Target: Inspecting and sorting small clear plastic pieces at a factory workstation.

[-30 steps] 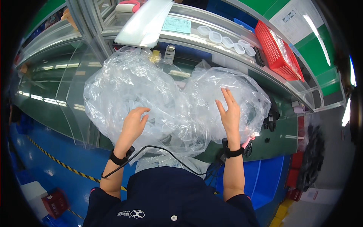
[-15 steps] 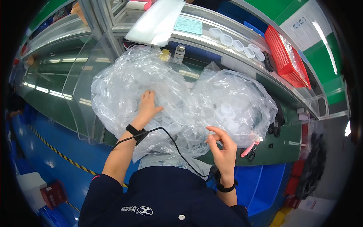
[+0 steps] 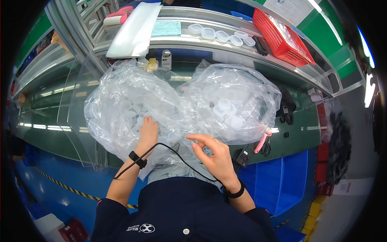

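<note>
My left hand (image 3: 148, 132) reaches into a large clear plastic bag (image 3: 100, 97) at the left, full of small translucent plastic pieces (image 3: 135, 109) like lids or shallow cups. Its fingers are bent close together among the pieces; the thumb and whatever they grip are hidden. My right hand (image 3: 215, 155) hovers in front of the bags, thumb and index finger curved toward each other with a small gap. Nothing shows between them. A second clear bag (image 3: 254, 86) of similar pieces (image 3: 225, 109) stands at the right, touching the first.
Several translucent cups (image 3: 221, 36) line the shelf, beside a red basket (image 3: 278, 38) and clear plastic sheets (image 3: 135, 32). A pink-handled tool (image 3: 263, 141) lies at the table's right. A black cable (image 3: 177, 149) spans my wrists. Below stands a blue bin (image 3: 278, 181).
My left hand has drawn nearer to me, and its spread fingers have come together. My right hand has moved left relative to the bags. The whole view has shifted.
</note>
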Tool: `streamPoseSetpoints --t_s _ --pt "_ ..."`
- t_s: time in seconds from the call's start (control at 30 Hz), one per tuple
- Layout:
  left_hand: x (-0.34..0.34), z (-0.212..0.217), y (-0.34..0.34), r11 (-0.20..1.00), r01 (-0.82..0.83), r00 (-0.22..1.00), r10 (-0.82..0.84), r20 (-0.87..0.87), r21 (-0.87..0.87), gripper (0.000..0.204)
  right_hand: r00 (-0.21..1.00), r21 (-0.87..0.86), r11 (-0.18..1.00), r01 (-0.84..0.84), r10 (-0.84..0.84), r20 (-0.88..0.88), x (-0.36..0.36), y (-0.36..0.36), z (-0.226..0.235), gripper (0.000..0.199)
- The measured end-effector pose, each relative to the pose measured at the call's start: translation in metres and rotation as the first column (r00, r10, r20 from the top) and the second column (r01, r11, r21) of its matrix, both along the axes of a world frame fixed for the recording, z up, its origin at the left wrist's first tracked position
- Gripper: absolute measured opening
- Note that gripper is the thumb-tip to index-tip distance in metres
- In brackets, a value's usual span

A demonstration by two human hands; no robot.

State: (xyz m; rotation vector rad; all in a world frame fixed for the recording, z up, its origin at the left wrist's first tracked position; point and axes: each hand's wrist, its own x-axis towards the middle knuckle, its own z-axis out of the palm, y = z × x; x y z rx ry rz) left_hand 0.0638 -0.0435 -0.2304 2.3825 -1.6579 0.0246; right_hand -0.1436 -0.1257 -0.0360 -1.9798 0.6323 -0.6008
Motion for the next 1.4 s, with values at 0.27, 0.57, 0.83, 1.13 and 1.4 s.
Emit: streamPoseSetpoints --t_s 0.27,0.57,0.83,1.13,1.4 --pt "0.020 0.017 0.001 0.979 -0.201 0.968 0.194 -0.158 -0.024 0.017 0.999 -0.003 1.000 0.019 -0.019 -0.028 -0.010 0.002 -0.003 0.019" --pt "-0.023 0.176 0.049 0.838 -0.480 0.119 -0.232 -0.965 -0.261 0.021 0.989 0.161 0.982 -0.102 0.082 0.125 0.005 0.012 0.001 0.026" --pt "-0.050 0.218 0.070 0.888 -0.214 -0.038 -0.425 -0.905 -0.408 0.033 0.929 0.767 0.533 -0.357 0.289 0.232 0.025 0.012 0.021 0.041" --pt "-0.039 0.197 0.059 0.745 -0.518 -0.172 -0.572 -0.802 -0.420 0.036 0.930 0.816 0.524 -0.244 -0.113 0.350 0.022 0.009 0.019 0.027" --pt "-0.051 0.214 0.064 0.861 -0.341 0.132 -0.353 -0.926 -0.377 0.048 0.940 -0.172 0.978 -0.119 0.167 0.298 0.017 0.016 0.022 0.032"
